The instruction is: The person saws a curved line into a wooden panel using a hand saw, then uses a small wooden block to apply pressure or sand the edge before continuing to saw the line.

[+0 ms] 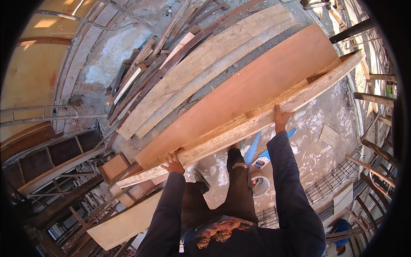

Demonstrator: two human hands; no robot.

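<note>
A long framed plywood panel slants across in front of me, rising from lower left to upper right. A pale timber rail stands along its near edge. My left hand rests on that rail near the panel's left end, its fingers spread over the wood. Farther right, my right hand grips the same rail, with one digit up against its face and part of the hand hidden by the timber. A blue handsaw blade and a white bucket with items inside are on the floor beside my legs.
Loose boards and a pile of timber offcuts lie beyond the panel. Another plywood sheet is at lower left. Steel rebar mesh and curved-looking poles line the right. Scaffold tubes stand left.
</note>
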